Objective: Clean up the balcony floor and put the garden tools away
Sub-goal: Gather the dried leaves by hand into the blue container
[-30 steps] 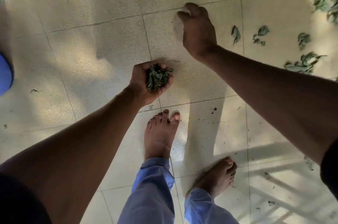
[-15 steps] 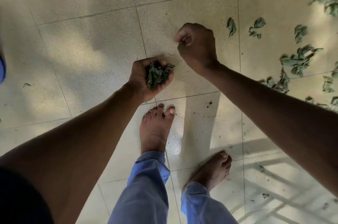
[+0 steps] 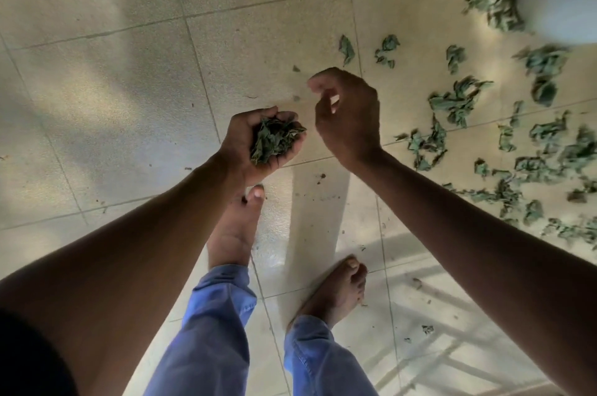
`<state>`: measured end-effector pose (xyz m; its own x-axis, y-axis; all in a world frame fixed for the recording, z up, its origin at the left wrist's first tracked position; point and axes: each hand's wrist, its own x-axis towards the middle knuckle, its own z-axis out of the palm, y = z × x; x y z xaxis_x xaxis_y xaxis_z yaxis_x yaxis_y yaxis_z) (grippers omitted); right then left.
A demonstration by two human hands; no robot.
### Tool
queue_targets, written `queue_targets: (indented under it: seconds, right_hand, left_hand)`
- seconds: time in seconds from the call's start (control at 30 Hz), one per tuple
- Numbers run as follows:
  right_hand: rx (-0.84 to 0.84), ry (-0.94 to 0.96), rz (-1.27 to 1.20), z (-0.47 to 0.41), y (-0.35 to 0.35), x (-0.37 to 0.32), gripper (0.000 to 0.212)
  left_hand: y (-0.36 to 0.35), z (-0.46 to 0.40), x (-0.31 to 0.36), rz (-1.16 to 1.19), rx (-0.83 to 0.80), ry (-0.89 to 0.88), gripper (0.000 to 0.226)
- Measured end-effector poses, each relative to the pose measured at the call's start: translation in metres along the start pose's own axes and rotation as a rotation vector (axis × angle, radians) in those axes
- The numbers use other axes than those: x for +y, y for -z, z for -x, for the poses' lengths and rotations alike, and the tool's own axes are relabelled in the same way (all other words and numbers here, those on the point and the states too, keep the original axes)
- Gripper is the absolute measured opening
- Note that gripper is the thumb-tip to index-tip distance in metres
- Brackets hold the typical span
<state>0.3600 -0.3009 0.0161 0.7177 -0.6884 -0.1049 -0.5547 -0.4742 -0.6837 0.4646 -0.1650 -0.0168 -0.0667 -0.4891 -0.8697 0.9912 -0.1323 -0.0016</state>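
Cupping a leaf pile [image 3: 274, 140], the left hand [image 3: 258, 143] holds it.

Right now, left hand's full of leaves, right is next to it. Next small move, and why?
Probably reach the right hand out to the nearest loose leaves on the tiles to its right. Its fingers hang loosely curled with nothing visible in them, the left hand already cups a handful of leaves, and much of the litter is not yet picked up.
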Motion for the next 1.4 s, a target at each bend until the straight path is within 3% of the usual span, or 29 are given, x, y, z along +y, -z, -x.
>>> queue_targets:
  seconds: [0.13, 0.27, 0.43, 0.57, 0.7, 0.8, 0.9, 1.07, 1.23, 1.4]
  right_hand:
    - [-0.027, 0.020, 0.357, -0.036, -0.003, 0.048, 0.049]
    - [-0.188, 0.083, 0.466, -0.068, -0.008, 0.071, 0.063]
    - [-0.247, 0.123, 0.592, -0.064, -0.013, 0.097, 0.045]
    - [-0.253, 0.079, 0.511, -0.020, -0.011, 0.101, 0.027]
    - [-0.073, -0.068, 0.205, 0.026, -0.001, 0.080, 0.019]
    - [0.046, -0.014, -0.039, 0.065, 0.021, 0.034, 0.015]
    - [0.036, 0.016, -0.160, 0.103, 0.040, -0.007, 0.010]
    - [0.028, -0.042, -0.097, 0.134, 0.048, -0.023, 0.010]
    - [0.101, -0.165, 0.187, 0.137, 0.051, -0.014, 0.014]
    - [0.078, -0.073, 0.193, 0.144, 0.063, 0.000, 0.016]
  left_hand:
    - [-0.015, -0.002, -0.009, 0.013, -0.061, 0.014, 0.030]
    - [-0.012, -0.003, -0.009, -0.056, -0.052, 0.029, 0.034]
    - [0.000, 0.005, -0.015, -0.074, -0.017, 0.047, 0.037]
    - [0.011, 0.008, -0.024, -0.108, 0.048, 0.035, 0.038]
    - [0.011, 0.010, -0.041, -0.086, 0.090, 0.003, 0.034]
    - [-0.001, 0.011, -0.058, 0.012, 0.092, -0.033, 0.038]
    - [-0.024, 0.017, -0.076, 0.087, 0.015, -0.073, 0.036]
    - [-0.060, 0.026, -0.109, -0.015, -0.034, -0.107, 0.033]
    - [-0.071, 0.023, -0.134, -0.050, -0.015, -0.120, 0.043]
    - [-0.080, 0.022, -0.140, -0.056, -0.004, -0.097, 0.036]
